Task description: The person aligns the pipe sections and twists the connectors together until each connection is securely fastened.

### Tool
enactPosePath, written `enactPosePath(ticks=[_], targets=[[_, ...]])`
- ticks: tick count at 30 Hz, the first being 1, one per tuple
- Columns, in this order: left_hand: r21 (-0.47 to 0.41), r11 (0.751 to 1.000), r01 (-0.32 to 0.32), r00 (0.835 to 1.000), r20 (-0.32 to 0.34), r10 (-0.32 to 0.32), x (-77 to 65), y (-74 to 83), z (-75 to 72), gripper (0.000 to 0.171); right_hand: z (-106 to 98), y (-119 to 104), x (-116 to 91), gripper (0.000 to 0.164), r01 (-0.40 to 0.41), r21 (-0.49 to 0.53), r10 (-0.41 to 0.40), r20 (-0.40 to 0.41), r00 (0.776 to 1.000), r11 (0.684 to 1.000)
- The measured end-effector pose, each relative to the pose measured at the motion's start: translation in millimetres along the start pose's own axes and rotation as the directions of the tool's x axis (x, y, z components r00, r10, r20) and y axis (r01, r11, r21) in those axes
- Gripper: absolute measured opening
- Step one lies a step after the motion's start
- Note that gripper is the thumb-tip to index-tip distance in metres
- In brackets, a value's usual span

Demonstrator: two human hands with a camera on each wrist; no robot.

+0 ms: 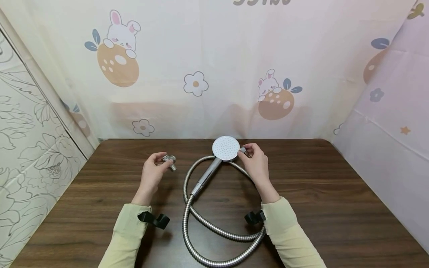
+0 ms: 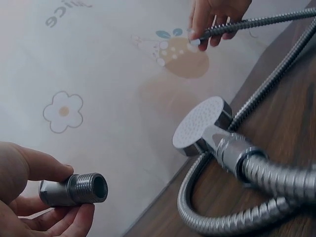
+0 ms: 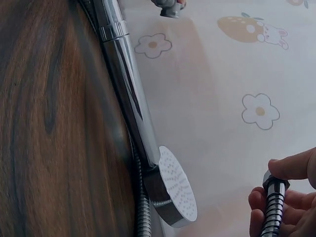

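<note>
Between thumb and fingers my left hand (image 1: pixel 153 170) pinches a metal threaded fitting (image 1: pixel 170 160), raised above the table. Its screw thread faces outward in the left wrist view, where the fitting (image 2: pixel 74 189) looks like a short chrome connector. My right hand (image 1: pixel 256 163) pinches the end nut (image 3: pixel 274 181) of a ribbed metal shower hose (image 1: pixel 219 231), also off the table. Between the hands a chrome shower head (image 1: pixel 226 148) with a white spray face lies on the table, its handle (image 1: pixel 208 175) joined to the hose's other end.
The hose loops over the dark wooden table (image 1: pixel 321 208) toward the front edge. A printed curtain (image 1: pixel 214 56) hangs behind the table and along the right side. At the left stands a panel with flower line drawings (image 1: pixel 30 156). Black straps (image 1: pixel 154 219) sit on both wrists.
</note>
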State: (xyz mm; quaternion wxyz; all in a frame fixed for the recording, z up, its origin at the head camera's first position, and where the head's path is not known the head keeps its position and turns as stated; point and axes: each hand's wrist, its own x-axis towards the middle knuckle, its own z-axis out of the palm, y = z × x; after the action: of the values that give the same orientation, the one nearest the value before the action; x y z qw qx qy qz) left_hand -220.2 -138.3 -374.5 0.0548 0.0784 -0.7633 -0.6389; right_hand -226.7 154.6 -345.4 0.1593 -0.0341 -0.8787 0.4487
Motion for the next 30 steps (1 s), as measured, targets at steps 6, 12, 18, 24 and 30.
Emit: enactPosePath(ticks=[6, 12, 18, 24, 30], targets=[[-0.029, 1.0, -0.006, 1.0, 0.026, 0.007, -0.8, 5.1, 8.5, 0.038, 6, -1, -2, 0.03, 0.035, 0.002, -0.035, -0.01, 0.999, 0.999], [-0.066, 0.998, -0.016, 0.999, 0.04, 0.019, -1.5, 8.0, 15.7, 0.035, 8, -4, -7, 0.029, 0.105, -0.014, -0.105, 0.028, 0.994, 0.994], [-0.081, 0.996, -0.027, 0.999, 0.045, 0.031, -2.5, 9.7, 23.2, 0.034, 10, -7, -9, 0.027, 0.161, -0.012, -0.16, 0.062, 0.985, 0.987], [-0.067, 0.997, -0.037, 0.998, 0.044, 0.04, -4.4, 10.4, 31.0, 0.034, 13, -9, -10, 0.025, 0.205, -0.01, -0.204, 0.066, 0.977, 0.979], [-0.083, 0.995, -0.059, 0.997, 0.041, 0.062, -5.3, 12.4, 38.0, 0.033, 19, -8, -9, 0.028, 0.244, 0.038, -0.246, 0.061, 0.967, 0.969]])
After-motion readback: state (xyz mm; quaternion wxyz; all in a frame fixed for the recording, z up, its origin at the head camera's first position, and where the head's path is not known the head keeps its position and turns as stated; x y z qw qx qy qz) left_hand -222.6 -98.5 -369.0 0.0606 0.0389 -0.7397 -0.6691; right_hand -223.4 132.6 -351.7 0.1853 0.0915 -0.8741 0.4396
